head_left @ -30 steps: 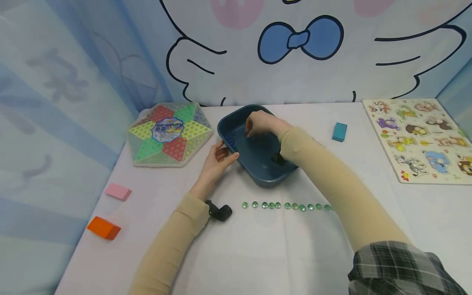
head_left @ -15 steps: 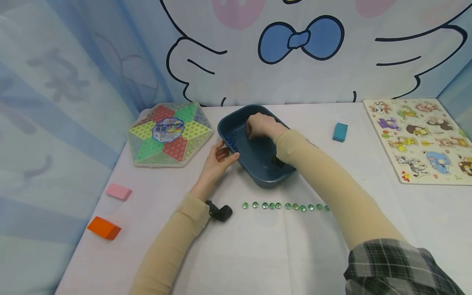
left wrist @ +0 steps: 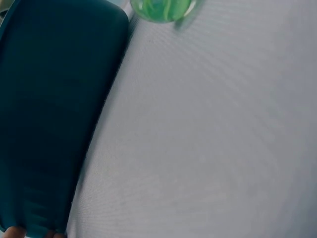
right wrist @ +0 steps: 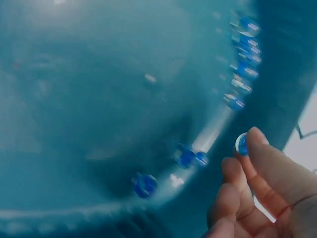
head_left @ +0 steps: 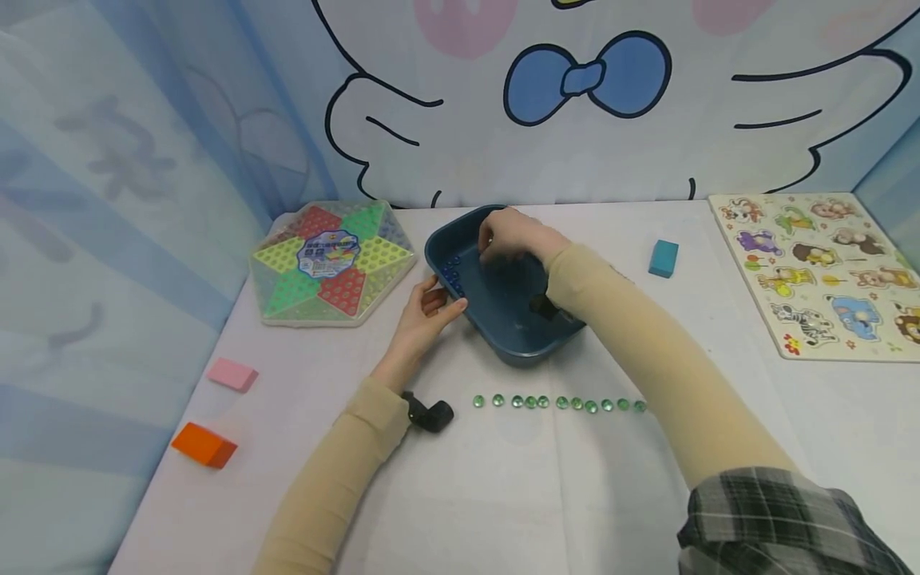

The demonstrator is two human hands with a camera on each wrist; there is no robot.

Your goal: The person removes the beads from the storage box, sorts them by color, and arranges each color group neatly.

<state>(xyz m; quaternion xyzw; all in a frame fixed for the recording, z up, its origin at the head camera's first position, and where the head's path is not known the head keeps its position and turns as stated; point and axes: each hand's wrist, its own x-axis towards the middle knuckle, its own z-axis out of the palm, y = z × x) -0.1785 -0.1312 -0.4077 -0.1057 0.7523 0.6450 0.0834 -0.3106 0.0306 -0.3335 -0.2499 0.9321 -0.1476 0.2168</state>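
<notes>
My left hand (head_left: 420, 319) grips the near-left side of a dark blue plastic basin (head_left: 513, 347), its thumb at the rim. Only some fingertips (left wrist: 16, 232) show under the basin's edge in the left wrist view. Inside the basin, my right hand (head_left: 513, 235) pinches a blue glass marble (right wrist: 241, 144) between thumb and forefinger. Several more blue marbles (right wrist: 246, 69) lie along the basin's inner edge, and a few others, one of them a dark blue marble (right wrist: 144, 185), lie closer to the fingers. What is under the right hand is hidden in the head view.
A row of green marbles (head_left: 562, 402) lies in front of the basin. Around it are a Chinese checkers board (head_left: 287, 259), a pink block (head_left: 231, 374), an orange block (head_left: 204, 445), a teal block (head_left: 663, 258) and an animal puzzle board (head_left: 819, 279).
The right hand dips slightly toward the right within the basin, then rises a little and shifts back. My left hand and the basin stay put.
</notes>
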